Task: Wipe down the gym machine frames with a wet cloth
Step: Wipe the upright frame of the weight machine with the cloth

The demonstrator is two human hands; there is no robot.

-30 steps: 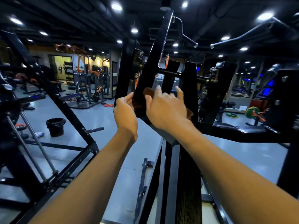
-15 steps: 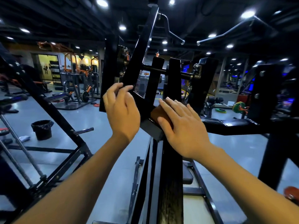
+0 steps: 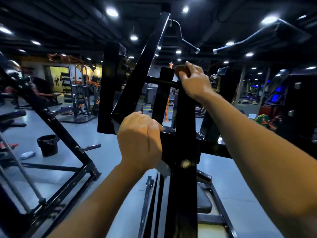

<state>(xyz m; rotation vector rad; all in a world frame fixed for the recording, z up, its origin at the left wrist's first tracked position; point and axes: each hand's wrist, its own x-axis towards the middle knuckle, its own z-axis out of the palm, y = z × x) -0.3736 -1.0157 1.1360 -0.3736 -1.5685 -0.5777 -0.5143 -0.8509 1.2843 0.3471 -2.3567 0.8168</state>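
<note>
1. Open grey floor (image 3: pixel 106 152) spreads to the left between the black machine frame (image 3: pixel 186 134) in the centre and a slanted black rack (image 3: pixel 56 124) at the left edge. More floor shows at lower right, past a padded seat (image 3: pixel 204 201) just behind the frame's upright post.
2. The right hand (image 3: pixel 194 79) is raised at the top of the upright post, its fingers curled round a brown cloth (image 3: pixel 181 70), pressing it against the post's top end. Only a rounded, bunched part of the cloth shows beyond the fingers.
3. The left hand (image 3: pixel 141 140) sits lower, grasping the frame where a slanted bar meets the upright post; its fingers wrap over the edge.
4. The frame is glossy black with square-section bars; a thin crossbar passes just below the right hand.
5. A black bin (image 3: pixel 47 145) stands on the floor to the left, with a pale rag (image 3: pixel 28 154) lying just beside it.
6. Further machines and orange racks (image 3: pixel 82 73) stand well back at the left.
</note>
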